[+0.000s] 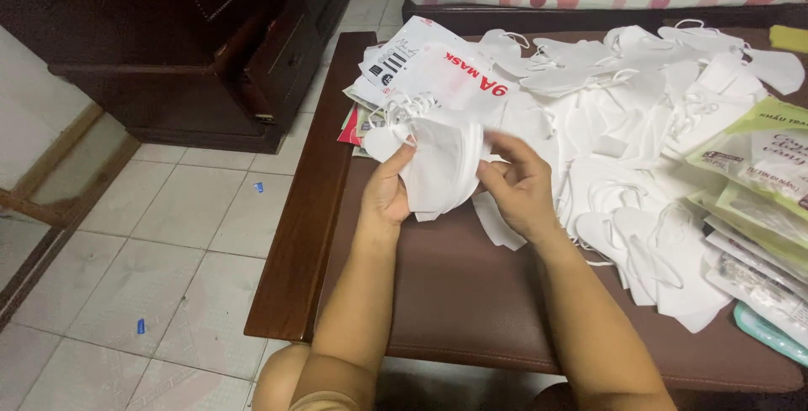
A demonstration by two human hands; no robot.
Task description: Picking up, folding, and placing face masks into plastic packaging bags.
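Two bent arms meet mid-frame: left hand (385, 192) grips white masks (442, 167), right hand (518, 188) pinches their edge above the desk (454, 293).

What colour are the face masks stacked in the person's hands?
Plain white, clearest in the head view: stack of face masks held between left hand and right hand.

Both bare forearms reach up from the near edge of the worktop. The left hand (385, 190) is curled, thumb up, its grip closed. The right hand (515, 188) faces it, fingers bent and pinching.
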